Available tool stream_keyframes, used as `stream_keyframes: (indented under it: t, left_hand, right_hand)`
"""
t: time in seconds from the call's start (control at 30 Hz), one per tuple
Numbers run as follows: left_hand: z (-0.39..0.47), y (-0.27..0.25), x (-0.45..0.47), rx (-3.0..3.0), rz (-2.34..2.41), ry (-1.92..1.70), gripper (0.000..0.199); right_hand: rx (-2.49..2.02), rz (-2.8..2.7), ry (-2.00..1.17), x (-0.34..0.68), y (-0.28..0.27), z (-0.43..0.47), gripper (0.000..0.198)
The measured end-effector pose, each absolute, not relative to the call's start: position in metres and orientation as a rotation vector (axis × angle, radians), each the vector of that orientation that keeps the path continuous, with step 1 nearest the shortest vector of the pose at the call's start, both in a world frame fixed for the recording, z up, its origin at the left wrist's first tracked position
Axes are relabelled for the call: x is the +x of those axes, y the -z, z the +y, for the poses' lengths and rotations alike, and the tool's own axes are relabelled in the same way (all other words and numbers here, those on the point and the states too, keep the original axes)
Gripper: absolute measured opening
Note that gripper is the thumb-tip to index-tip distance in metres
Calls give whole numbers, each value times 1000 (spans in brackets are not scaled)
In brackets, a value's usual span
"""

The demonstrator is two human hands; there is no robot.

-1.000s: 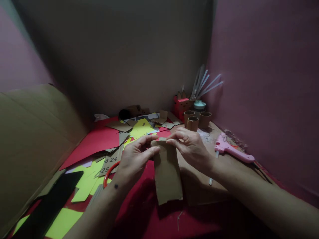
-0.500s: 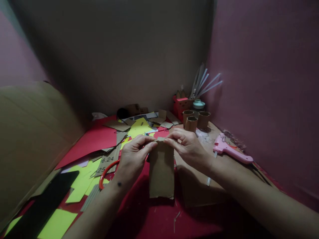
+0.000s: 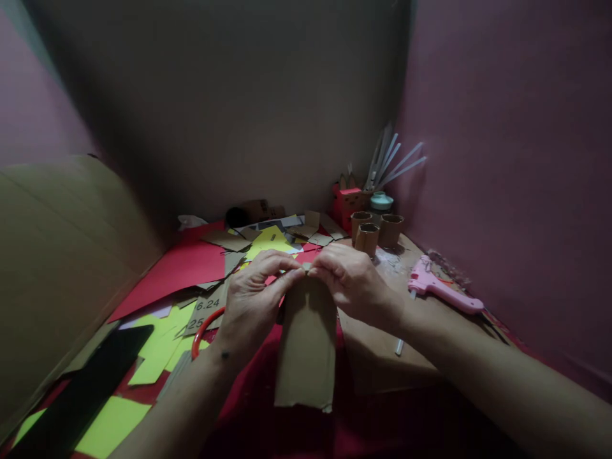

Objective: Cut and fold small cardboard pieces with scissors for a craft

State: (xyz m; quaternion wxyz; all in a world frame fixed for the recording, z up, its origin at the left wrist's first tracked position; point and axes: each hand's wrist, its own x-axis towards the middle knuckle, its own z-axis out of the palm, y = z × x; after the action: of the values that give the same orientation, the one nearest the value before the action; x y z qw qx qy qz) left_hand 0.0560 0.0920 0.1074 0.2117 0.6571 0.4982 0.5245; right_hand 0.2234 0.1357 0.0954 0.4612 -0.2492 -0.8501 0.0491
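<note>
A long brown cardboard piece (image 3: 306,347) hangs in front of me, its far end between my two hands. The fingertips of my left hand (image 3: 261,287) pinch its top edge from the left. My right hand (image 3: 354,280) grips the same edge from the right, thumb and fingers closed, almost touching the left fingertips. An orange-red scissors handle (image 3: 201,331) shows beside my left wrist, the rest hidden. Under my right forearm lies a flat cardboard sheet (image 3: 382,363) with a glue stick (image 3: 399,346) on it.
A pink glue gun (image 3: 444,290) lies at the right. Behind my hands stand several cardboard tubes (image 3: 367,241) and a red box (image 3: 347,207). Red paper (image 3: 176,268), yellow scraps (image 3: 157,344) and a black phone-like slab (image 3: 90,389) cover the left side.
My hands have drawn closer together at the cardboard's top edge. Its lower end has come nearer to me and slightly left, tilting the piece.
</note>
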Motion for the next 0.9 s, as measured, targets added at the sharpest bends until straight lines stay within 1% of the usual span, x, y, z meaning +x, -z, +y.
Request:
stream_keyframes:
  t: [0.07,0.13,0.2,0.33,0.4,0.53,0.57,0.63,0.67,0.73,0.83,0.9]
  left_hand:
    - [91,-107,56,1669,1402,-1476,13]
    - [90,-107,56,1532,1410,-1505,15]
    - [90,-108,59,1480,1399,-1491,15]
    - [92,-109,66,1392,1333,-1368,14]
    - [96,-108,67,1276,1306,-1367,17]
    - [109,-101,57,1044,1241,-1313,22]
    - [111,-98,54,1022,1230,-1300,23]
    - [114,-92,49,1003,1219,-1296,22]
    - [115,-89,49,989,1214,-1303,22]
    - [114,-84,50,949,1201,-1318,20]
    - [112,-81,53,871,1174,-1317,18]
    - [112,-80,53,801,1175,-1275,17]
  right_hand:
    - [-657,-2071,-277,225,-98,137,23]
    - [-702,-2015,-500,227,-99,138,20]
    - [-737,-1945,-666,229,-98,138,19]
    - [-775,-1865,-705,227,-94,136,20]
    - [-752,-1832,-819,225,-92,137,21]
    - [-639,-1583,-1408,222,-84,142,16]
    - [-619,-1525,-1533,221,-80,143,19]
    - [-605,-1473,-1702,218,-73,141,36]
    - [-601,-1465,-1760,215,-69,139,42]
    - [-592,-1396,-1806,209,-60,136,44]
    - [-558,-1364,-1770,203,-51,132,54]
    - [-603,-1452,-1682,202,-48,131,59]
